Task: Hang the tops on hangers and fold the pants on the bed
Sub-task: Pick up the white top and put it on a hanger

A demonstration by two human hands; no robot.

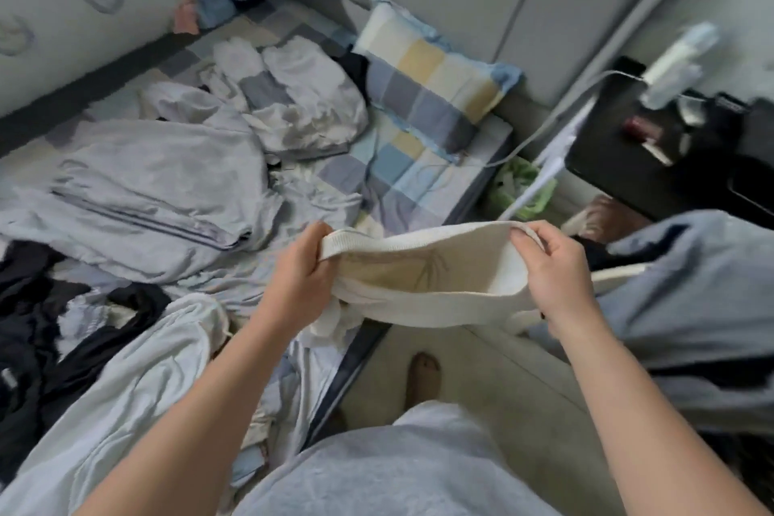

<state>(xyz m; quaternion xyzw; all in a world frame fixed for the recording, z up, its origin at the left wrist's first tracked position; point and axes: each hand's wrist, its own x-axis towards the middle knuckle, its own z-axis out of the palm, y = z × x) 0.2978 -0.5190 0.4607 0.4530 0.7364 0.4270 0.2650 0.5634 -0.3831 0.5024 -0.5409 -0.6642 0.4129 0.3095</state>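
Both hands pinch the cream knit top (423, 264): left hand (299, 272) and right hand (553, 268) stretch its ribbed band sideways over the bed's (419, 180) near edge, body hanging below.

A cream top (423, 289) of ribbed, matt knit cloth is seen. Beside it, the bed (402, 176) is covered in soft checked cotton; grey garments (159, 180) on the bed look smooth, matt.
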